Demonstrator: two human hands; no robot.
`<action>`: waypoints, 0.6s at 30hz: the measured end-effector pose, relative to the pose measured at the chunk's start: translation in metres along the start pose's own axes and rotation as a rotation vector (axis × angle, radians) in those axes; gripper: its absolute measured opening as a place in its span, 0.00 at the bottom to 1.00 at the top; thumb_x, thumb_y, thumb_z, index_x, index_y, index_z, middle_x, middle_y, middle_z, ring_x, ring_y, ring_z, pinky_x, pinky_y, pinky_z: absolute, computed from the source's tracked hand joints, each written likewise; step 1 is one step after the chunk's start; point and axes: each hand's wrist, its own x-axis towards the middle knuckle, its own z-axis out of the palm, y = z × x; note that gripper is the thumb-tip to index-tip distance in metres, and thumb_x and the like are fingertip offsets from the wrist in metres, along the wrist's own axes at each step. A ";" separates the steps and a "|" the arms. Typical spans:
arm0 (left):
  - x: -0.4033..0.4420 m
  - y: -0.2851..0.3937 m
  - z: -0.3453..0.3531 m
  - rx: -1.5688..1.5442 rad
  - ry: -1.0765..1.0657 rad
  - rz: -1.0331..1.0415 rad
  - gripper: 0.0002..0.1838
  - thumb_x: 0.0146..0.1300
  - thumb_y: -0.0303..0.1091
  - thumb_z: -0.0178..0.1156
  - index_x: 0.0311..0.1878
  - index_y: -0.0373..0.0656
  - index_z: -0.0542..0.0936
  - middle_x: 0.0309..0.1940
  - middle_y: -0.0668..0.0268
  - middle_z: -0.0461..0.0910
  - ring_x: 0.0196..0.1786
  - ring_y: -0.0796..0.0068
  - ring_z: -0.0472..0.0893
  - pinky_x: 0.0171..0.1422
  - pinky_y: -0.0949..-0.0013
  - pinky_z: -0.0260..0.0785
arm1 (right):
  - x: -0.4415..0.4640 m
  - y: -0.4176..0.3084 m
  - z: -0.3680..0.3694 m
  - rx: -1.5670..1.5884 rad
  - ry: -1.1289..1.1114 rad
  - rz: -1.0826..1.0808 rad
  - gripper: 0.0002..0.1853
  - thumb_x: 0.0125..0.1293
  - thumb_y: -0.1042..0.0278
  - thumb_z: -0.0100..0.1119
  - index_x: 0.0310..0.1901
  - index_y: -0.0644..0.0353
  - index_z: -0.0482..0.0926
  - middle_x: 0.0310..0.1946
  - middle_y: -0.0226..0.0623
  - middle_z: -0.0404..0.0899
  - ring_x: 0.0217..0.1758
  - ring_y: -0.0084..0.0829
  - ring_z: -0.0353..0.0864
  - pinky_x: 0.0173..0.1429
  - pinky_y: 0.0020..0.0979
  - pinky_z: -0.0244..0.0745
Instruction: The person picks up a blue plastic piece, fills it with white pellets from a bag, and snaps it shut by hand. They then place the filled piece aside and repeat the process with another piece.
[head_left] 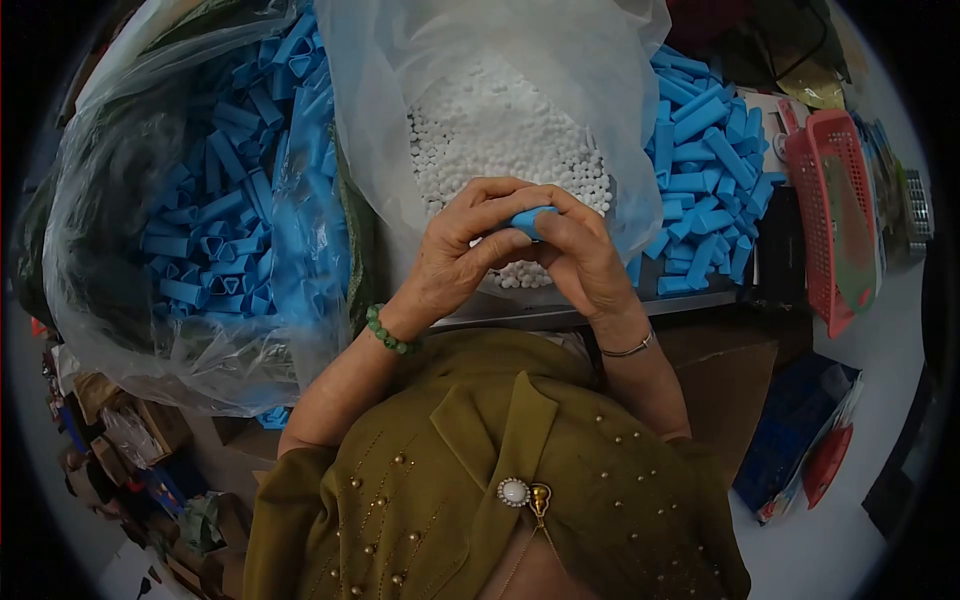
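Nearest, an olive-green top (390,490) with pearly studs, close against the edge of the table (690,303). Just beyond, a green bead bracelet (390,335) on the left wrist and a thin metal band (630,349) on the right. Next, left grip (460,238) and right grip (588,250) brought together, both narrow, holding a single blue piece (530,222) between thumbs and fingers, raised over the white balls (500,115). Ends mostly covered by fingers; cannot tell the contents, if any. Looks like close two-handed work on that one piece, in the air rather than on the table. Calls next, in all likelihood, for a steady hold from one grip and light, exact thumb pressure from the other. About level with the grips: left, an open plastic bag (210,365) of blue tubes (225,205), some with triangular openings; right, loose blue tubes (700,150) in a pile, then a pink basket (812,160). Farther, more white balls, wrapped around by translucent sheeting (375,110).
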 end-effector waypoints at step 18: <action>-0.005 0.052 -0.018 0.138 0.062 0.211 0.24 0.60 0.28 0.63 0.59 0.33 0.75 0.62 0.54 0.69 0.55 0.64 0.76 0.57 0.63 0.69 | -0.054 -0.118 -0.026 -0.114 0.292 -0.875 0.15 0.74 0.64 0.50 0.47 0.71 0.73 0.42 0.47 0.81 0.26 0.22 0.78 0.29 0.21 0.72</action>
